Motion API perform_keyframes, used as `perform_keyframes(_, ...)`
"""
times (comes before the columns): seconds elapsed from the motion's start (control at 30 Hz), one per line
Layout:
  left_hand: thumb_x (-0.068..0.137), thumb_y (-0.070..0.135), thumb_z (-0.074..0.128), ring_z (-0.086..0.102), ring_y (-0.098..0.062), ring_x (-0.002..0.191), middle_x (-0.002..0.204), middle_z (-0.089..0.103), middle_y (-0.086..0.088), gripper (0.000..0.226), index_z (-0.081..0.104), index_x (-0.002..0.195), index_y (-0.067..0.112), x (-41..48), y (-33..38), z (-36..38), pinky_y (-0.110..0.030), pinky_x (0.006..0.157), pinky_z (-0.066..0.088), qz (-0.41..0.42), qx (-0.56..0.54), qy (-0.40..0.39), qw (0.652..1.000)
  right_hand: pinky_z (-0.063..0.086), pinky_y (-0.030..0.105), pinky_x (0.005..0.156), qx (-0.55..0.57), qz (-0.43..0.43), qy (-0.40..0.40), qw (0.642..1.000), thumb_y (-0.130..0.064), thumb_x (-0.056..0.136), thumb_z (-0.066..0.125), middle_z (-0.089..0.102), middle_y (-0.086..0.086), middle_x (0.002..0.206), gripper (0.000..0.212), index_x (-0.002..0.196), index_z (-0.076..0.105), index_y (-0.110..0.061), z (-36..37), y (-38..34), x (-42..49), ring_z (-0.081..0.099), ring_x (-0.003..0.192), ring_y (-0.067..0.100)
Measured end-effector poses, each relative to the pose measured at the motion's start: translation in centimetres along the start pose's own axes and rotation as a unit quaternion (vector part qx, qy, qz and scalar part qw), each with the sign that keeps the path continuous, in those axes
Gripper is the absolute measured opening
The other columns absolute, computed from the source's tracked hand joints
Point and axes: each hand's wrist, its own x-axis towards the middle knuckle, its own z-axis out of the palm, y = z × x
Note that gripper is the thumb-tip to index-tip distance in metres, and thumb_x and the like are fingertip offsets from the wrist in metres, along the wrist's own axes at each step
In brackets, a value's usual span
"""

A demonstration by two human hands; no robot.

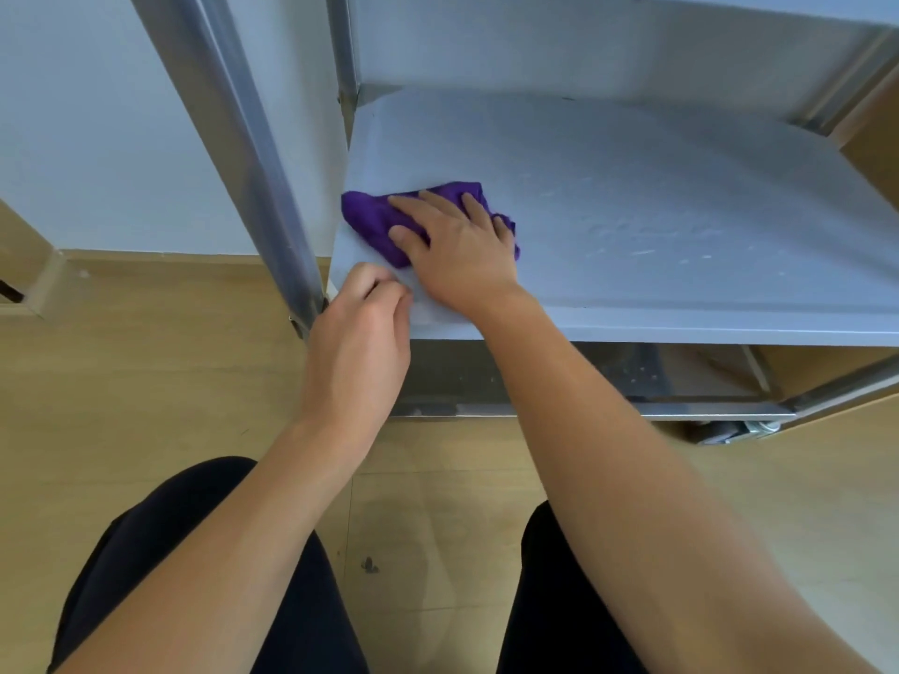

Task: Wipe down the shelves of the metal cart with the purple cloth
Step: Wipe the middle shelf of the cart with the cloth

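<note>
Curled fingers bunch on our left hand (360, 333) at the front left corner of the middle shelf (632, 177), beside the cart post (253, 163); we cannot tell whether they grip the edge. Just to the right, our right hand (457, 250) presses spread, straight fingers on the purple cloth (369, 221). Streaks farther right and specks on the lower shelf (632, 377) suggest most of the wiping remains.
</note>
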Motion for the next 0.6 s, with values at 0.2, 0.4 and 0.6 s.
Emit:
perform_keyframes(0.2, 0.093, 0.007, 0.055, 0.063, -0.018, 0.073, 0.096, 0.064, -0.005, 0.017, 0.071, 0.09, 0.002, 0.4, 0.2, 0.6, -0.023, 0.059, 0.043, -0.001, 0.012, -0.003, 1.0, 0.01, 0.055, 0.119, -0.014, 0.107, 0.056, 0.993, -0.052, 0.101, 0.03, 0.03, -0.012, 0.158, 0.045, 0.145, 0.034, -0.046, -2.3, 6.2, -0.1, 0.015, 0.149, 0.029)
perform_keyframes(0.4, 0.092, 0.004, 0.055, 0.062, -0.021, 0.07, 0.094, 0.063, -0.005, 0.017, 0.07, 0.086, 0.001, 0.6, 0.2, 1.1, -0.033, 0.058, 0.05, -0.001, 0.023, -0.002, 1.0, 0.015, 0.054, 0.118, 0.007, 0.046, 0.081, 0.996, -0.049, 0.1, 0.037, 0.037, -0.006, 0.155, 0.056, 0.152, 0.026, -0.032, -0.9, 4.4, -2.2, 0.019, 0.148, 0.032)
perform_keyframes(0.6, 0.092, 0.01, 0.055, 0.06, -0.024, 0.07, 0.092, 0.062, -0.007, 0.017, 0.068, 0.085, 0.004, 1.3, 0.9, 1.2, -0.028, 0.059, 0.038, -0.023, 0.049, 0.006, 0.999, 0.032, 0.043, 0.114, 0.115, -0.078, 0.095, 0.986, -0.009, 0.094, 0.046, 0.051, 0.008, 0.143, 0.048, 0.142, 0.046, -0.008, -1.4, 7.1, -4.2, 0.04, 0.137, 0.028)
